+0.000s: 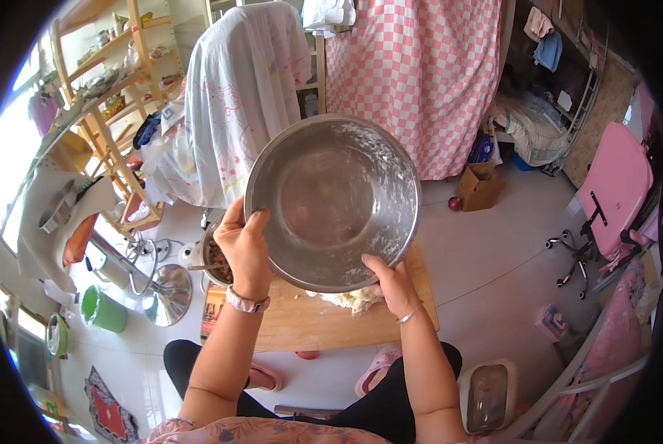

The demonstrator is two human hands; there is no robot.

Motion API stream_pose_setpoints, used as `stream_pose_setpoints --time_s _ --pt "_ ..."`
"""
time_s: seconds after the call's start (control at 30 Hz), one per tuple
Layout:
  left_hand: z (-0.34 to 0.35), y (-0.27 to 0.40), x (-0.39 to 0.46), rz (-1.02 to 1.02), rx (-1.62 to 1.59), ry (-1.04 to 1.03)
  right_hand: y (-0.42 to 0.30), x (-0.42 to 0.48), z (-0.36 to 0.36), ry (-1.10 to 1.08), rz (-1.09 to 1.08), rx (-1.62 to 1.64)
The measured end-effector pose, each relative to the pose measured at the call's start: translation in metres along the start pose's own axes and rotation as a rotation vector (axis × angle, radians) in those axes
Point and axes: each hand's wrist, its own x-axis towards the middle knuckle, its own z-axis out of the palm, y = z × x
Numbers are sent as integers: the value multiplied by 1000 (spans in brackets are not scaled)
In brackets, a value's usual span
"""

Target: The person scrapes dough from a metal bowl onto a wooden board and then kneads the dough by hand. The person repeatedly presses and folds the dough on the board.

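Note:
Both my hands grip the rim of a wide stainless steel bowl [326,194], held up with its inside towards me. White flour-like residue clings to the inner wall, mostly on its right side. My left hand [242,244] has the left rim, thumb inside. At the lower right rim is my right hand [395,283], its thumb also over the edge. Below the bowl lies a wooden board [331,327] with a lump of pale, shaggy dough [353,301] on it, partly hidden by the bowl. A pot [216,261] of brown chopped filling, a utensil handle across its rim, stands behind my left hand.
A green bin [103,308] and a chrome stool base [167,295] stand on the left. Wooden shelves [137,50] rise behind them. A cardboard box [480,186] sits beyond the board, with a pink swivel chair [614,188] at right. My feet wear pink clogs [378,369].

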Motion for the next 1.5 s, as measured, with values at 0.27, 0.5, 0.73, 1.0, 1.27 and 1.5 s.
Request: stream_pose_setpoints --time_s 0.27,0.5,0.73,1.0,1.27,1.5 --pt "-8 -8 -11 301 872 -230 -20 -49 -9 90 -152 -23" --pt "-4 -26 -36 777 1404 -1085 -28 -62 -6 325 -253 -152" --pt "30 -76 -86 438 774 -1352 4 -38 -23 438 -481 -473" --pt "38 -103 -34 806 1169 -1249 -21 -59 -23 474 -328 -369" --pt "34 -100 -70 691 825 -1434 -27 -49 -41 404 -208 -360" --pt "53 -82 -73 574 647 -1466 -33 -38 -47 216 -143 -269"
